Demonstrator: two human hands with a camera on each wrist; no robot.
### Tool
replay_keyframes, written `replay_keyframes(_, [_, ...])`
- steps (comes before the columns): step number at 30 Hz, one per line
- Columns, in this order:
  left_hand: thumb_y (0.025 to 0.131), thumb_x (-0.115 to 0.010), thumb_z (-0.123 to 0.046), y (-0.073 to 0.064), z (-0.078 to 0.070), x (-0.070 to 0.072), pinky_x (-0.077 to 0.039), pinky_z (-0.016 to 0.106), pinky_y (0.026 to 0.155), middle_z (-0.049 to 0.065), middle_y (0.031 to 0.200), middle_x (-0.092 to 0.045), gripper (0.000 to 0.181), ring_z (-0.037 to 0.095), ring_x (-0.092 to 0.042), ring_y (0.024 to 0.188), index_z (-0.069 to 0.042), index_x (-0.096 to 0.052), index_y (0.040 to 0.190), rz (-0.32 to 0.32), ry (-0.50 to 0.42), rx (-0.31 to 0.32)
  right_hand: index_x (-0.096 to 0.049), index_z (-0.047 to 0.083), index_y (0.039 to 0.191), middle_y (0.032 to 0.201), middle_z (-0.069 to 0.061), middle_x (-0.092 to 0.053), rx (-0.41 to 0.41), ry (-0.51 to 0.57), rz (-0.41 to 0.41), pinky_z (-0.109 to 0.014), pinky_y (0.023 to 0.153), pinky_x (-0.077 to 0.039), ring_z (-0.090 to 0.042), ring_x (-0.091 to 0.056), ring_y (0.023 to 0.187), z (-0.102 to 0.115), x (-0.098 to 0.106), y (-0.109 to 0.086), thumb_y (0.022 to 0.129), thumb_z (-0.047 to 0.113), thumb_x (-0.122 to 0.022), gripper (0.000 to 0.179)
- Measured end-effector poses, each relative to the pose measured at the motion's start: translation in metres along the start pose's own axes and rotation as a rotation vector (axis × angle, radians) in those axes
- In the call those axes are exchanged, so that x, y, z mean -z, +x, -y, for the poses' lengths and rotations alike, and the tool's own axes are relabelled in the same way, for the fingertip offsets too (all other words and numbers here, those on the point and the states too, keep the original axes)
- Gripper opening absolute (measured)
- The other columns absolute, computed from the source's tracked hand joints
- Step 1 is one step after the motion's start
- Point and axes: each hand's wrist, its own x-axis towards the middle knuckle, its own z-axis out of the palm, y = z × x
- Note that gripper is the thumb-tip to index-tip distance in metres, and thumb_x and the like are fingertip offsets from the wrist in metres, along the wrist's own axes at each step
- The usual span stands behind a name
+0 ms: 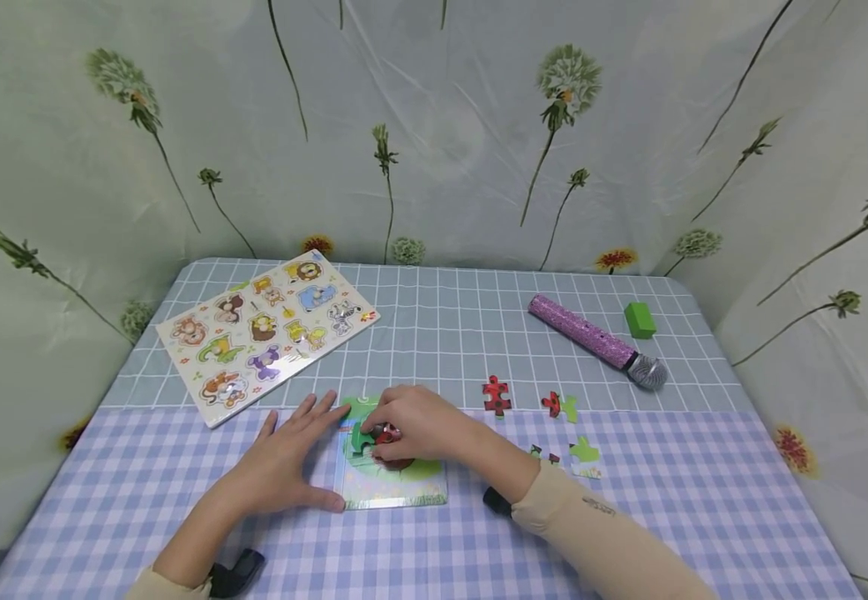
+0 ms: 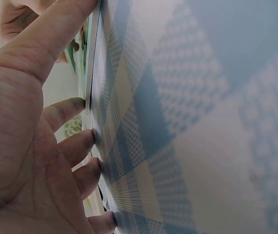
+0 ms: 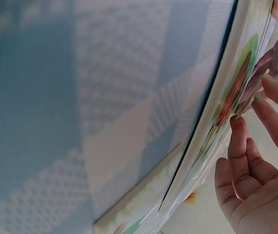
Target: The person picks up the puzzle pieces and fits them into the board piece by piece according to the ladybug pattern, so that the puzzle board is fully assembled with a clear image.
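Observation:
A small jigsaw board (image 1: 396, 492) with a green and red picture lies on the checked cloth. My left hand (image 1: 284, 462) is spread flat beside it, thumb and index fingertip touching its left edge. In the left wrist view, the other fingertips (image 2: 83, 146) of that hand rest on the cloth. Over the board my right hand (image 1: 422, 425) pinches a green jigsaw piece (image 1: 360, 438) between thumb and fingers. From the right wrist, the piece (image 3: 250, 95) appears tilted, thin edge showing, close over the red part of the picture. The right hand hides part of the board.
Right of the board lie a red jigsaw piece (image 1: 497, 397), a red and green one (image 1: 551, 404), a green one (image 1: 585, 451) and others, some behind the right forearm. A wooden animal puzzle (image 1: 276, 350), a glittery pink microphone (image 1: 584, 333) and a green block (image 1: 640, 320) lie farther back.

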Motion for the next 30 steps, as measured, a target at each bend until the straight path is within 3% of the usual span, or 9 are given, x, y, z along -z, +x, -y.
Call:
replay_keyframes(15, [0.060, -0.092, -0.075, -0.001, -0.002, 0.001, -0.014, 0.088, 0.119, 0.011, 0.178, -0.030, 0.131, 0.049, -0.027, 0.163, -0.023, -0.040, 0.167, -0.003, -0.006, 0.003, -0.082, 0.017, 0.123, 0.107, 0.003, -0.074, 0.011, -0.080, 0.019, -0.017, 0.074, -0.048, -0.003, -0.056, 0.083, 0.009, -0.005, 0.006, 0.093, 0.032, -0.082, 0.034])
replay_keyframes(30, [0.061, -0.092, -0.075, 0.000, 0.000, 0.000, -0.013, 0.089, 0.118, 0.010, 0.179, -0.029, 0.130, 0.049, -0.026, 0.163, -0.024, -0.039, 0.167, 0.003, -0.010, 0.002, -0.081, 0.021, 0.127, 0.103, 0.005, -0.070, 0.010, -0.128, 0.037, -0.017, 0.067, -0.039, -0.004, -0.049, 0.076, 0.012, -0.008, 0.010, 0.093, 0.033, -0.083, 0.036])
